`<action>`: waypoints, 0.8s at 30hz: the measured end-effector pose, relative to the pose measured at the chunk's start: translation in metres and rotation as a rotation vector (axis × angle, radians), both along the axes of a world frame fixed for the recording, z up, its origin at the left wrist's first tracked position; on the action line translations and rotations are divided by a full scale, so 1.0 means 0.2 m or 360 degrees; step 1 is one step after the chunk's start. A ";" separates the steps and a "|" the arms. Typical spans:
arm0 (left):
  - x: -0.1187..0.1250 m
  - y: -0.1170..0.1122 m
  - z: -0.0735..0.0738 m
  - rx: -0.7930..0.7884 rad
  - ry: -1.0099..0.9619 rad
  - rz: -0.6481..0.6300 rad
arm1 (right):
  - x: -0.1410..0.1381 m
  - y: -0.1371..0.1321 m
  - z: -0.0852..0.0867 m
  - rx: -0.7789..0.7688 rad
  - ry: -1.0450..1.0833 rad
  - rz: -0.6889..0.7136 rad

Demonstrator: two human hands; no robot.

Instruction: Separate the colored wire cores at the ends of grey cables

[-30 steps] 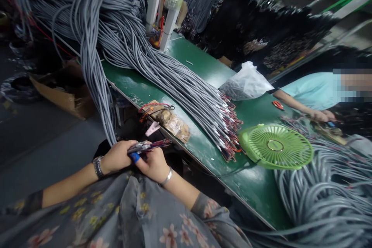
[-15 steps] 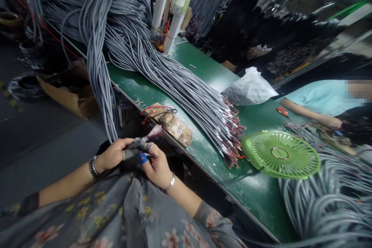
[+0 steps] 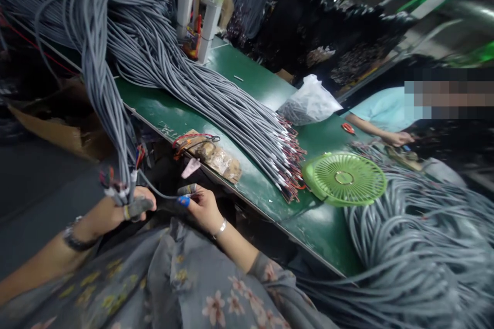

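In the head view, my right hand point(image 3: 204, 211) pinches the end of a single grey cable point(image 3: 156, 191) between thumb and forefinger. Thin dark wires poke out past the fingertips. Blue tape covers that thumb and grey tape the forefinger. My left hand point(image 3: 116, 213) is closed at the lower ends of a hanging bundle of grey cables point(image 3: 102, 77); the fingers are partly hidden. White sleeves and coloured wires point(image 3: 139, 154) stick out around this hand, some blurred. A larger bundle of grey cables point(image 3: 216, 95) lies along the green table point(image 3: 150, 108), its stripped ends towards the fan.
A green fan point(image 3: 345, 177) lies face up on the table. Near the table edge sit a taped brown block point(image 3: 219, 159) and a pink piece point(image 3: 191, 168). A white plastic bag point(image 3: 311, 103) stands behind. Grey coils point(image 3: 409, 247) fill the right. Across the table, a co-worker's hand point(image 3: 399, 138) shows.
My hands have moved apart: the left went left and down to the hanging bundle's ends, while the right still pinches a cable. The view has shifted right.
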State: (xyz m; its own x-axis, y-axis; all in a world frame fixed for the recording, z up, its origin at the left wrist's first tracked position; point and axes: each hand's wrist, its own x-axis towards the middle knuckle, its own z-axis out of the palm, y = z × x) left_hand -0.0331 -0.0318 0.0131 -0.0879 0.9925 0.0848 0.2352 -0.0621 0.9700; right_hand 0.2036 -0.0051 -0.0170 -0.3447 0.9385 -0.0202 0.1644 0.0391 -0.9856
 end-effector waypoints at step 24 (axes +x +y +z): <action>0.11 0.16 0.10 -0.0425 0.0002 -0.0693 | -0.12 0.06 0.10 -0.0622 0.0647 -0.0102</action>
